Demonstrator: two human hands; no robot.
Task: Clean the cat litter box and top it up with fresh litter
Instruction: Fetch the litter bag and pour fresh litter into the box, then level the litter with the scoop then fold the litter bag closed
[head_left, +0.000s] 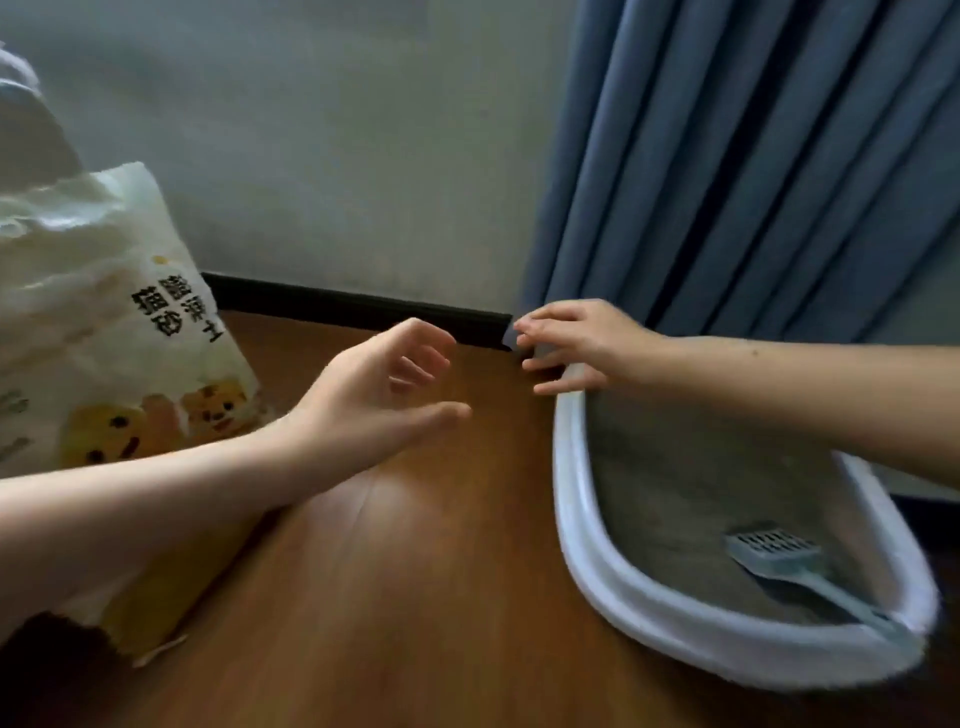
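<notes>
A white-rimmed litter box (571, 493) full of grey litter lies on the wooden floor at the right. A pale slotted scoop (795, 566) rests in its near end, handle leaning on the rim. My right hand (576, 345) is at the box's far corner, fingers curled over the rim there. My left hand (384, 384) hovers above the floor between the box and the bag, palm turned up, fingers loosely spread, holding nothing. A white litter bag (104, 332) with cartoon cats and black characters stands at the left, partly behind my left forearm.
Blue curtains (753, 171) hang right behind the litter box. A grey wall with a black skirting board (353, 306) closes the far side. Bare wooden floor (395, 597) stretches between bag and box.
</notes>
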